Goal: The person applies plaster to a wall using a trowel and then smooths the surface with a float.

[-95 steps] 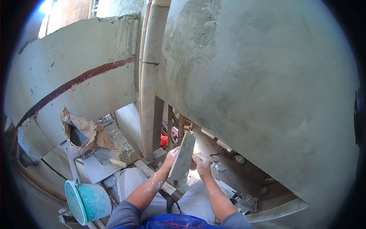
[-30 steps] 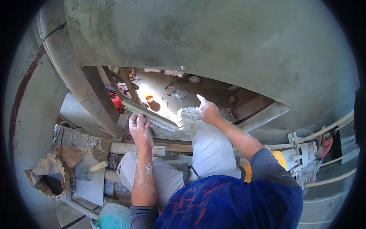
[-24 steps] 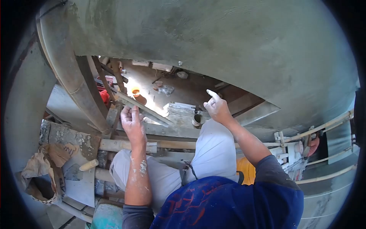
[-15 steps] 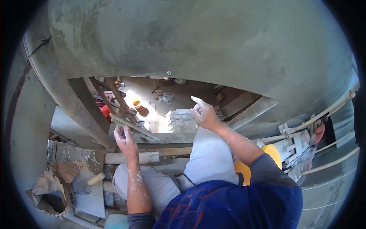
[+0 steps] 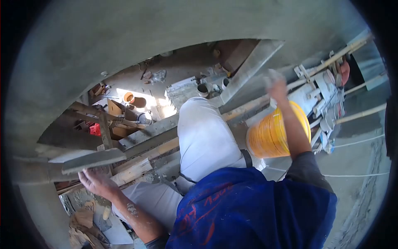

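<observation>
My left hand (image 5: 98, 183) grips a plastering float (image 5: 94, 161), a long flat grey board seen at a slant, with its handle hidden. Pale smears mark that wrist and forearm. On the other side, my right hand (image 5: 277, 88) is smeared by motion above and beyond a yellow bucket (image 5: 265, 136), its fingers whitish. The right forearm crosses over the bucket's rim. My legs in light trousers (image 5: 205, 133) lie between the two hands.
Below a curved grey plastered wall (image 5: 174, 20), an opening shows a lower floor with an orange bucket (image 5: 129, 97) and debris. Bamboo poles (image 5: 356, 45) run along the right. A torn paper sack (image 5: 85, 220) lies at lower left, beside a wooden-handled tool (image 5: 106, 213).
The view has turned and tilted. My left hand has moved left and down with the float; my right hand has swung right over the yellow bucket, which shows more fully.
</observation>
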{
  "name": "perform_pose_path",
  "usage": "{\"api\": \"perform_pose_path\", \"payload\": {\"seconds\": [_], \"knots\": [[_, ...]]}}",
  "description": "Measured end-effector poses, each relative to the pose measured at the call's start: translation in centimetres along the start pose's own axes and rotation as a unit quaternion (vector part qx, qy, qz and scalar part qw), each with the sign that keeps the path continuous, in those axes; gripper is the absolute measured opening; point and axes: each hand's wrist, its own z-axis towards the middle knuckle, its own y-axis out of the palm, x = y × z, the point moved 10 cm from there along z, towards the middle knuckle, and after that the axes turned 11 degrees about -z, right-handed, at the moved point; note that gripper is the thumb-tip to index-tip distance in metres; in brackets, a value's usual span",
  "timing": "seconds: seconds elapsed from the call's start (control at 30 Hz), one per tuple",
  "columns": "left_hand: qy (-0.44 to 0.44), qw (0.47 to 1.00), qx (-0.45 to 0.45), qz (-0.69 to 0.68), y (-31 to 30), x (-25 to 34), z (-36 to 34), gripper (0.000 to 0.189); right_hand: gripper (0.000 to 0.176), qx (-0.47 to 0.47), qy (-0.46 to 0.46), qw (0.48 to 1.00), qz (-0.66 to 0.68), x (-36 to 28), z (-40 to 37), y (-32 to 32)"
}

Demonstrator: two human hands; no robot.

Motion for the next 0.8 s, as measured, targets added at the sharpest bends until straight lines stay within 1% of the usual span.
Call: {"api": "perform_pose_path", "payload": {"seconds": [0.03,0.07,0.1,0.13,0.2,0.23,0.27,0.3,0.33,0.37,0.4,0.43,0.47,0.5,0.53,0.57,0.6,0.63,0.67,0.7,0.73,0.77,0.8], "knots": [[-0.009,1.000,0.021,0.005,0.1,0.5,-0.2,0.047,0.047,-0.082,0.111,0.989,-0.060,7.3,-1.9,2.0],[0.017,0.999,0.006,0.035,0.4,0.9,-0.1,0.047,0.057,-0.132,0.154,0.973,-0.109,13.9,-4.6,4.3],[0.017,0.999,0.008,0.026,0.9,1.0,-0.2,0.046,0.060,-0.193,0.213,0.944,-0.163,19.2,-7.5,5.7],[0.017,1.000,0.010,0.016,1.4,1.1,-0.3,0.045,0.060,-0.241,0.223,0.925,-0.191,21.5,-9.5,5.7],[-0.027,0.995,0.055,-0.081,2.5,1.3,-1.0,0.043,0.063,-0.335,0.221,0.887,-0.228,23.4,-13.7,5.2],[-0.039,0.994,0.058,-0.085,3.2,1.2,-1.3,0.042,0.061,-0.359,0.165,0.888,-0.235,25.7,-16.1,7.5],[-0.046,0.992,0.069,-0.091,3.5,1.1,-1.4,0.042,0.059,-0.363,0.162,0.888,-0.232,25.7,-17.0,7.8],[-0.047,0.991,0.087,-0.094,3.3,1.4,-1.6,0.041,0.055,-0.369,0.145,0.888,-0.233,27.6,-18.9,9.9],[-0.033,0.997,0.035,-0.054,4.4,2.1,-1.6,0.040,0.047,-0.258,0.046,0.951,-0.166,27.7,-20.1,11.3],[-0.033,0.994,0.016,-0.100,5.4,2.6,-1.7,0.040,0.045,-0.244,0.069,0.965,-0.070,28.6,-20.8,12.1],[-0.030,0.991,0.054,-0.118,7.4,3.6,-2.4,0.041,0.041,-0.221,0.065,0.973,0.010,27.8,-20.4,11.8],[-0.001,0.990,0.014,-0.140,8.2,4.0,-2.3,0.040,0.040,-0.203,0.015,0.979,-0.003,29.3,-21.8,13.4],[0.021,0.992,-0.025,-0.120,9.5,4.7,-1.8,0.037,0.042,-0.215,0.105,0.969,0.062,27.9,-20.4,11.6],[0.022,0.992,-0.026,-0.119,10.4,4.9,-1.4,0.034,0.045,-0.233,0.143,0.961,0.031,27.3,-20.1,10.7],[0.030,0.993,-0.019,-0.111,12.0,5.6,-1.3,0.032,0.047,-0.192,0.145,0.970,0.004,28.0,-20.8,10.9],[0.035,0.991,0.000,-0.132,13.0,5.7,-1.0,0.031,0.049,-0.211,0.140,0.967,0.016,28.6,-21.0,12.0],[0.034,0.992,0.011,-0.120,13.3,5.3,-0.6,0.030,0.049,-0.193,0.177,0.965,0.021,28.0,-20.6,11.4],[0.048,0.994,0.031,-0.087,14.4,5.6,-0.5,0.032,0.049,-0.185,0.137,0.973,-0.025,27.4,-20.2,11.2],[0.058,0.997,0.042,-0.023,14.5,5.4,0.0,0.034,0.049,-0.172,0.099,0.977,-0.072,26.7,-19.8,11.0],[0.063,0.996,0.051,0.042,14.6,4.8,0.5,0.035,0.054,-0.267,0.150,0.947,-0.095,27.2,-19.6,10.4],[0.077,0.993,0.063,0.068,15.4,4.6,0.7,0.036,0.052,-0.219,0.136,0.962,-0.094,26.7,-19.7,9.9],[0.091,0.989,0.073,0.094,16.9,4.3,0.9,0.037,0.053,-0.179,0.149,0.963,-0.133,29.1,-21.6,11.8],[0.070,0.991,0.093,0.072,18.2,3.2,1.2,0.040,0.049,-0.251,0.146,0.951,-0.108,30.8,-22.4,13.6]]}}
